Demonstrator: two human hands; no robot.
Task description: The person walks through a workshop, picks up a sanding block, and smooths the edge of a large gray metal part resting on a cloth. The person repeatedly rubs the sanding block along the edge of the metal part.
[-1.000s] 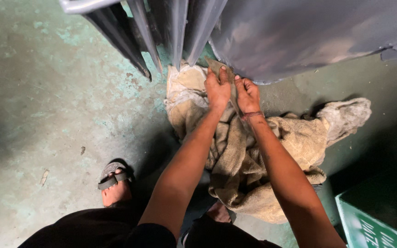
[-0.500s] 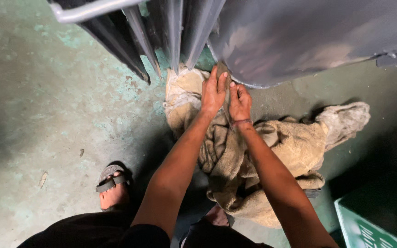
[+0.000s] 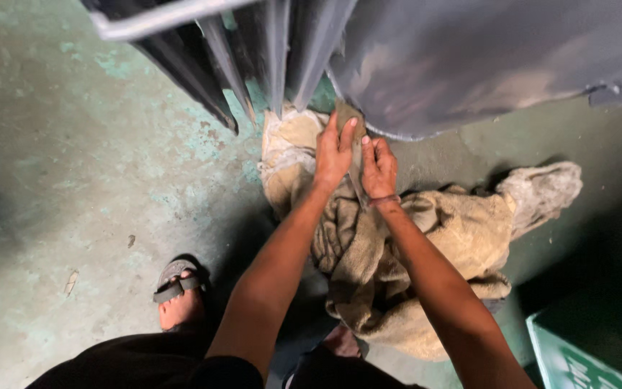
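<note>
Both hands, left hand (image 3: 334, 153) and right hand (image 3: 379, 167), are pinching a small pad (image 3: 347, 119) with pressed-together fingers against the grey metal panel (image 3: 484, 65), whose far part is running out of frame; the pad is mostly hiding behind them.

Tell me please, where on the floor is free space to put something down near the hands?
Bare green floor lies left of the cloth, between the metal bars and the sandalled foot. It is crowded where both hands, left hand and right hand, press under the grey panel.
</note>
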